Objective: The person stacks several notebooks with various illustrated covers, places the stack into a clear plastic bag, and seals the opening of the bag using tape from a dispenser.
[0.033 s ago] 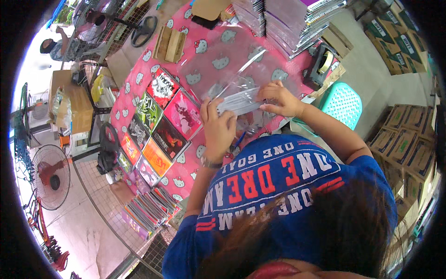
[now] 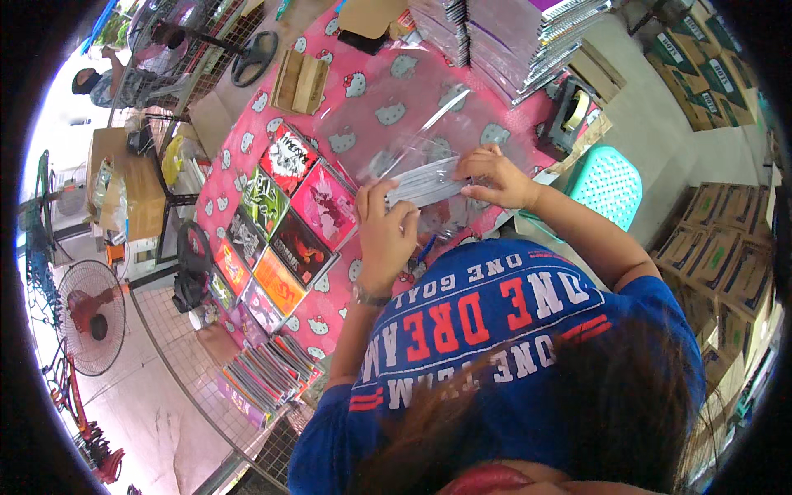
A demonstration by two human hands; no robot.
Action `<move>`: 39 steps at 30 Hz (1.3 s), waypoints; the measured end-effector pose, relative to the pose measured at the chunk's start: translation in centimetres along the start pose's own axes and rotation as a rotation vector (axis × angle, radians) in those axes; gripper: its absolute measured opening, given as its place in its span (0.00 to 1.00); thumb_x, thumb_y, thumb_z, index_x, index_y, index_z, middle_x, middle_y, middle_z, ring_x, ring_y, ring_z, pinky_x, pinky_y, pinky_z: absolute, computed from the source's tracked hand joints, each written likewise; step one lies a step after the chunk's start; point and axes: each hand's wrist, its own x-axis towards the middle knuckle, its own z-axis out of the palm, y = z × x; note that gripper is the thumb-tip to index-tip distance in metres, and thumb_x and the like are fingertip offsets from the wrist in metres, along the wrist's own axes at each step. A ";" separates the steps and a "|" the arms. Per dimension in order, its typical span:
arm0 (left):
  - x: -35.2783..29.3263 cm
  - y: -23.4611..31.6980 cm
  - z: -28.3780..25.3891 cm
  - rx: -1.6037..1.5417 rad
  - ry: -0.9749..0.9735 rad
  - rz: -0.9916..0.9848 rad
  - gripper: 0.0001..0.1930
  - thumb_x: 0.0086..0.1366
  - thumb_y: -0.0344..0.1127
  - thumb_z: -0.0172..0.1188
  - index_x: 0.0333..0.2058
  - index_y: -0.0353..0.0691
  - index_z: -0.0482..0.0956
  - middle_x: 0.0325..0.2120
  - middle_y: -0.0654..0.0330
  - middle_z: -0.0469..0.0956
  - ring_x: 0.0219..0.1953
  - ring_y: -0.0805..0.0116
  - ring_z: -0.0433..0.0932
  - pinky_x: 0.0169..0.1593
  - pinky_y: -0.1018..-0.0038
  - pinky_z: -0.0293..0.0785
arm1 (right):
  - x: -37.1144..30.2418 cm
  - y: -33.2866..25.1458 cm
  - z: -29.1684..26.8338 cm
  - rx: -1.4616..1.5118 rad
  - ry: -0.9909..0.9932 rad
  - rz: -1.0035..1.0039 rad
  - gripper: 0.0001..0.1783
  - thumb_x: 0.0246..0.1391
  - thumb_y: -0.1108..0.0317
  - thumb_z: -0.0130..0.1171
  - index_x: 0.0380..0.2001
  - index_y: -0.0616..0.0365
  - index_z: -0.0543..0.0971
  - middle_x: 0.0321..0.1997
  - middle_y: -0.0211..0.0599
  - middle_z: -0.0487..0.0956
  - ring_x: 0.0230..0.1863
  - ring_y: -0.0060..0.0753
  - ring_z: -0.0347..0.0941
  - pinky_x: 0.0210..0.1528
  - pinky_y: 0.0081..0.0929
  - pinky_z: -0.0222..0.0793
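grey mask [image 2: 425,183] is held over clear plastic sheet [image 2: 445,110], between left hand [image 2: 385,235] and right hand [image 2: 501,180]; an end is pinched by each, fingers partly curled. should be kept flat, gripped lightly, pleats uncrushed.

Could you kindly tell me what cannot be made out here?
- Head view: ends of the pleated grey item, partly covered by the left hand and right hand.
- Head view: underside of the teal stool, hidden by its top.
- Head view: brown cartons at right, cut off by the picture's dark rim.
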 end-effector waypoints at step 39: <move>-2.3 -1.6 8.4 0.338 0.040 0.259 0.38 0.50 0.64 0.59 0.58 0.55 0.68 0.55 0.36 0.58 0.62 0.36 0.53 0.62 0.44 0.49 | -6.0 6.0 -2.7 0.460 1.098 0.435 0.18 0.44 0.64 0.61 0.40 0.59 0.79 0.51 0.42 0.74 0.53 0.35 0.70 0.54 0.34 0.65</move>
